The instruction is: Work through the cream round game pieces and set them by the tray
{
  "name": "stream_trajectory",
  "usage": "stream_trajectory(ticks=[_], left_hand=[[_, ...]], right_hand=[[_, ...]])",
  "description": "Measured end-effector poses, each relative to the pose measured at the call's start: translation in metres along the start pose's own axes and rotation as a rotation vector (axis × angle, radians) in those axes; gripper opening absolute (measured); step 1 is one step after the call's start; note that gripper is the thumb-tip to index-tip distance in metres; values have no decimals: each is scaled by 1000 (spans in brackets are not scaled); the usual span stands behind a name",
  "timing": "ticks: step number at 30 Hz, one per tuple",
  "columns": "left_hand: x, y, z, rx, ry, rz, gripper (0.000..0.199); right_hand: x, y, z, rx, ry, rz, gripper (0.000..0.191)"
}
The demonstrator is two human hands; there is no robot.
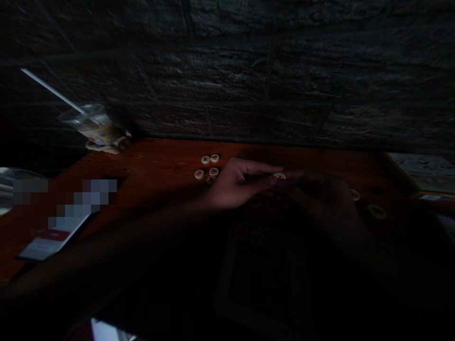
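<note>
A round pale xiangqi piece [280,176] with a red character is held up between the fingertips of both my hands, above the wooden table [159,161]. My left hand [236,182] comes in from the left, its thumb and fingers closed on the piece's near side. From the right, my right hand [329,201] reaches the same piece with thumb and forefinger; deep shadow hides most of that hand. Several xiangqi pieces, one a red-marked piece [199,174] and another a black-marked piece [213,172], lie just left of my left hand. Dim pieces sit under the hands.
A plastic cup [95,125] with a straw stands at the back left. On the left lies a partly blurred-out flat item [46,246]. Loose pieces, including a red-marked one [354,194], lie at right near a framed panel [423,173]. A dark brick wall [231,71] borders the table.
</note>
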State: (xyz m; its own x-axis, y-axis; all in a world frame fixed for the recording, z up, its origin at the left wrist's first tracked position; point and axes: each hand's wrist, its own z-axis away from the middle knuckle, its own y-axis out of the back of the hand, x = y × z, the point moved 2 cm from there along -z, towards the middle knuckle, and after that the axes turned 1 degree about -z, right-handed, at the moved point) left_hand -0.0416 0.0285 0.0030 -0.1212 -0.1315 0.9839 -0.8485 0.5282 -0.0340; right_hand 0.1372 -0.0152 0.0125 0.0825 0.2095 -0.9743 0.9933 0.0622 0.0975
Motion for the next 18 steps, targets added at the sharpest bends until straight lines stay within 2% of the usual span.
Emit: stream_trajectory(ticks=[9,18], left_hand=[[6,0,3,-32,77,5,31],[8,-1,3,12,50,-11,35]], right_hand=[[9,0,0,20,-10,-43,30],[-1,-3,0,-37,-37,-74,34]])
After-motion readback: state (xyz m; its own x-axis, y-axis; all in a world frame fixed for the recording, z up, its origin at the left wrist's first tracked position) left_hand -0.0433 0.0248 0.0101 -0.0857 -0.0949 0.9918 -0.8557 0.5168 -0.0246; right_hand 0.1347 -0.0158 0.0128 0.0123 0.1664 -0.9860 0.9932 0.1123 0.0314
